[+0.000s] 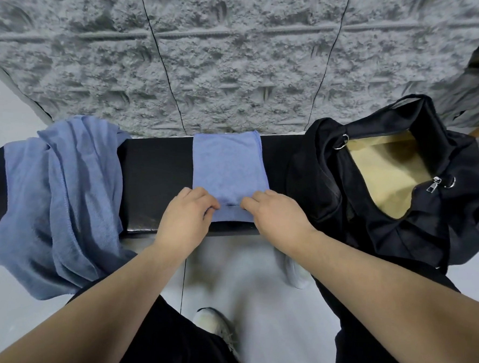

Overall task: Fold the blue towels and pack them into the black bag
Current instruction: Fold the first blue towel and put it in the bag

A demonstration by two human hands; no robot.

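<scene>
- Blue terry towel, folded into a narrow strip, lies across the glossy black padded counter, between both hands
- Left hand and right hand each pinch its near hem, fingers curled
- Unfolded blue towel heap drapes off the counter's left end (it could slide to the floor)
- Black fabric bag sits right, open, tan lining showing
- Risk, I judge: uneven lifting would skew the fold, since the layers are loose
</scene>
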